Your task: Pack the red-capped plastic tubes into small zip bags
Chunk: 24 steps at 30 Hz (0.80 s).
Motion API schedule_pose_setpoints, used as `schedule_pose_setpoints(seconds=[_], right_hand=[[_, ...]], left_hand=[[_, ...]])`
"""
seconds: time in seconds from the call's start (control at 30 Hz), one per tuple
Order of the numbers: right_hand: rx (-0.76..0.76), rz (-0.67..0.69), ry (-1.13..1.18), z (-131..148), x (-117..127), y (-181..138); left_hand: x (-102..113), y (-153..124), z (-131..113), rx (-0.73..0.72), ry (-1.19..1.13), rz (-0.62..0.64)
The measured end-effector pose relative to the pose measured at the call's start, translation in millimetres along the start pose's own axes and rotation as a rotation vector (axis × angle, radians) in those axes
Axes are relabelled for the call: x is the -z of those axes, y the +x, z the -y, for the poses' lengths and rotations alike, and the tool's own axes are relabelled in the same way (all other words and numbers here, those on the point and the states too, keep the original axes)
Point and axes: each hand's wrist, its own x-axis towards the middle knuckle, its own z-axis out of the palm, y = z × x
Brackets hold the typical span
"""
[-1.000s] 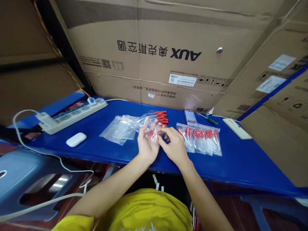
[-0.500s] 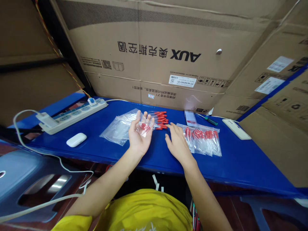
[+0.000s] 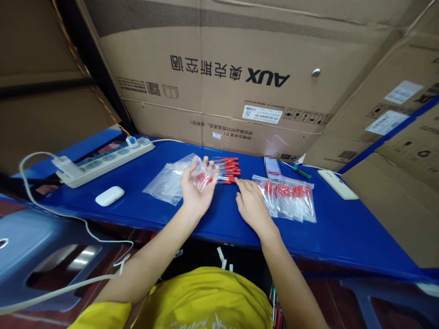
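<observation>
My left hand is raised palm up over the blue shelf, fingers curled around a small clear bag with red-capped tubes. Just past it lies a loose row of red-capped tubes. My right hand lies flat on the shelf, fingers stretched toward those tubes, holding nothing. Right beside it sits a pile of filled clear bags. A stack of empty clear bags lies left of my left hand.
A white power strip and a white earbud case sit at the left. A green-handled screwdriver and a white phone-like device lie at the right. Large cardboard boxes wall the back and right side.
My hands have parted. The right hand let go of the small bag and dropped flat onto the shelf; the left hand lifted the bag away toward the loose tubes.
</observation>
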Motion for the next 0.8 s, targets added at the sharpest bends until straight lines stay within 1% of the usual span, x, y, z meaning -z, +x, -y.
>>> schedule_pose_setpoints(seconds=[0.13, 0.3, 0.4, 0.6, 0.8], right_hand=[[-0.007, -0.022, 0.025, 1.5, 4.7, 2.4], [-0.022, 0.015, -0.006, 3.7, 3.2, -0.1], [0.003, 0.017, 0.013, 3.2, 0.7, -0.9], [0.019, -0.014, 0.035, 3.3, 3.3, 1.0], [-0.036, -0.098, 0.055, 6.6, 10.8, 2.7]], left_hand=[[1.2, 0.6, 0.7, 0.003, -0.015, -0.008], [3.1, 1.6, 1.6, 0.012, -0.007, -0.027], [3.1, 1.5, 1.5, 0.017, -0.011, -0.038], [2.9, 0.8, 1.7, 0.020, -0.009, -0.054], [4.2, 2.1, 2.4, 0.021, -0.014, -0.054]])
